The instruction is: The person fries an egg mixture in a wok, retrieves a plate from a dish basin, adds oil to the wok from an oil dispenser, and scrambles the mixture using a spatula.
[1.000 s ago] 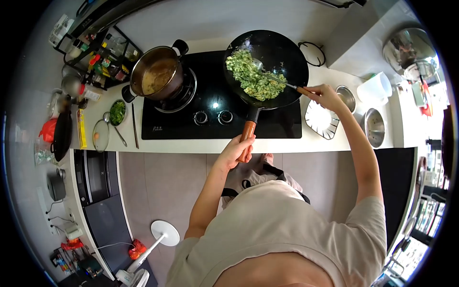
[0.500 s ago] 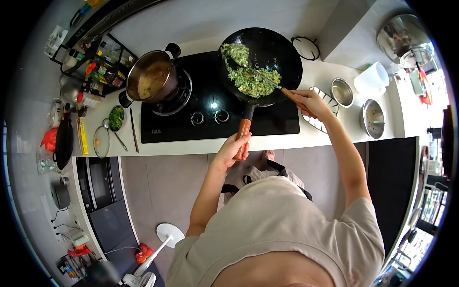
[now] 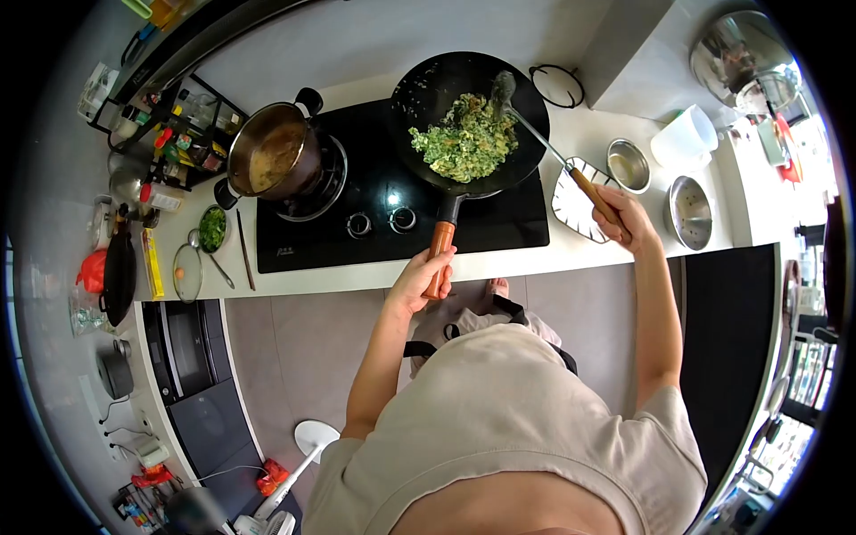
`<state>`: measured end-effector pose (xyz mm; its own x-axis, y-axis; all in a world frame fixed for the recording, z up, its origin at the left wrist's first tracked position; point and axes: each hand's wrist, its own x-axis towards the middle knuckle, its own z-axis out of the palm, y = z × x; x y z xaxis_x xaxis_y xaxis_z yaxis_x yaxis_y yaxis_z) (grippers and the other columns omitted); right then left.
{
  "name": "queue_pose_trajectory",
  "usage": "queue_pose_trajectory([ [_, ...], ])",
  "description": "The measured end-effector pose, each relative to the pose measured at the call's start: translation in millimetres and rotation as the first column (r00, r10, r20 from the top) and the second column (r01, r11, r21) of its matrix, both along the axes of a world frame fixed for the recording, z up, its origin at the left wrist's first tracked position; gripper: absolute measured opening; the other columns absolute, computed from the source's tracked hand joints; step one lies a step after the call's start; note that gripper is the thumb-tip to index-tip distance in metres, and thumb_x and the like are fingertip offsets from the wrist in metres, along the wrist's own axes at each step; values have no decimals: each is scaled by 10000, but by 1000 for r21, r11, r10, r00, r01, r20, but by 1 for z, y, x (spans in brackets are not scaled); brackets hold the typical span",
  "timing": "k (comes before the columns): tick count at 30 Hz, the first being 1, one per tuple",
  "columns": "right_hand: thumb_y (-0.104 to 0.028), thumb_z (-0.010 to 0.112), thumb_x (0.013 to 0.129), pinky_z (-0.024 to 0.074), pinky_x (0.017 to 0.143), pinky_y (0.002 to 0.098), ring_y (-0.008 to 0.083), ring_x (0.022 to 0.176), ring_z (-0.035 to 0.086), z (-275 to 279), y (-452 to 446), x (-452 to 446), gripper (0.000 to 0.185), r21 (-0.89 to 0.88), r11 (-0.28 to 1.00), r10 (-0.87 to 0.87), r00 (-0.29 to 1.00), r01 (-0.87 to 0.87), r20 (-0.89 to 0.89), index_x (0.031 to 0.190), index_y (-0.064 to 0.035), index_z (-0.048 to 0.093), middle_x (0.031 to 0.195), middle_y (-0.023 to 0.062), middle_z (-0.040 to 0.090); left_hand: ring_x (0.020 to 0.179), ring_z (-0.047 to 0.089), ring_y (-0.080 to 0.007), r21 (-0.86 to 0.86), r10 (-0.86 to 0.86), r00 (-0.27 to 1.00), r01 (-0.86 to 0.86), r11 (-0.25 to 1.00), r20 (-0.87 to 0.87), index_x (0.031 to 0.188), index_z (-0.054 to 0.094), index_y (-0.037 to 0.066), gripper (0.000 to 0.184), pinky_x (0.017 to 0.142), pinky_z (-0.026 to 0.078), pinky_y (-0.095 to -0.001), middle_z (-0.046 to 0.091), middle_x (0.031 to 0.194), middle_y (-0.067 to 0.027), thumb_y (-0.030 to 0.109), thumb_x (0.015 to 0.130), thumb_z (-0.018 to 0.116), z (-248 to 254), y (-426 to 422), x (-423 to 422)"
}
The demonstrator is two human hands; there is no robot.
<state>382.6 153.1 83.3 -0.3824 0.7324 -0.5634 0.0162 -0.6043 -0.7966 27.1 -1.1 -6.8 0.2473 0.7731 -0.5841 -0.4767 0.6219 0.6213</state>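
Observation:
A black wok [image 3: 408, 105] sits at the right of the stove with a mound of chopped green-and-yellow food [image 3: 464, 143] in it. My left hand [image 3: 421, 280] is wrapped around the wok's orange-brown handle [image 3: 441, 242]. In my right hand [image 3: 629, 221] is the wooden handle of a long metal spatula [image 3: 540, 135]. Its head rests against the wok's right inner wall, beside the food, and looks tilted edge-on. Beneath my right forearm and hand, a white dish with dark stripes [image 3: 575, 201] lies on the counter, partly covered.
A deep pot [image 3: 294, 147] with brownish residue occupies the left burner. Left of the stove are a bowl of chopped greens [image 3: 214, 228], a glass lid [image 3: 187, 272] and chopsticks [image 3: 245, 254]. Two metal bowls [image 3: 629, 167] and a white container [image 3: 685, 134] stand at right.
The spatula has swung from the wok's left side to its right wall, and its load of food is back in the mound. My right hand has moved right and down; my left keeps its grip.

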Motion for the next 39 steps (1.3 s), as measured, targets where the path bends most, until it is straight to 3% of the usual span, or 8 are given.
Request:
queue_pose_trajectory([
  [4,-209,505,975,300,366,215,64,382,387,39,-3,-43,320,413,861,-64,743,-296,666,1209,-26,625,559,33,511,498,514,-97,-2,3,1000,-3,1000,6,1196,502,44,375,432,407,-240,543,735,-20,279,927,618,-1,1,0],
  [6,-257,505,953,488,603,409,338,627,626,11,7,-49,281,581,597,-222,582,-553,782,1155,-165,677,690,183,627,498,516,-97,2,0,1000,0,1000,15,1196,502,48,375,432,409,-241,544,734,-19,283,928,619,-5,0,-1],
  [10,-234,466,941,532,675,463,375,752,658,-4,-2,-82,292,306,616,-168,259,-726,951,1162,-233,656,812,179,671,491,512,-98,0,5,1000,-5,1000,18,1191,501,45,373,430,412,-245,546,730,-21,285,930,617,-3,1,0],
  [22,-220,490,924,516,670,463,383,749,643,11,-2,-80,279,335,578,-166,295,-744,941,1114,-142,680,789,211,653,488,516,-108,-3,1,999,-1,1000,43,1179,503,53,354,426,413,-250,545,727,-26,280,933,615,-9,1,-2],
  [27,-215,486,939,500,669,460,383,729,630,27,-16,-72,307,420,591,-165,407,-689,899,1189,-257,657,767,191,652,487,513,-102,4,-2,1000,2,1000,1,1182,499,38,369,429,414,-249,541,727,-23,284,932,615,-3,2,-1],
  [31,-181,554,902,471,614,426,383,640,601,12,-19,-63,234,426,599,-148,430,-678,891,1087,-142,694,705,214,614,488,514,-102,10,-1,1000,0,1000,21,1183,500,36,380,430,411,-249,540,728,-24,290,928,619,-5,2,-3],
  [36,-217,503,916,499,728,470,392,800,633,17,-23,-79,272,359,601,-58,408,-714,911,1094,-180,706,869,217,662,487,513,-104,5,1,1000,-1,1000,-4,1185,501,34,388,428,407,-249,540,729,-27,290,922,627,-2,2,-1],
  [39,-286,554,894,501,706,449,369,762,638,26,-1,-72,287,374,522,-10,433,-767,901,1093,-150,710,845,210,662,490,542,-110,6,8,1000,-8,1000,23,989,501,104,281,417,428,-257,551,698,-13,312,899,668,-1,2,-1],
])
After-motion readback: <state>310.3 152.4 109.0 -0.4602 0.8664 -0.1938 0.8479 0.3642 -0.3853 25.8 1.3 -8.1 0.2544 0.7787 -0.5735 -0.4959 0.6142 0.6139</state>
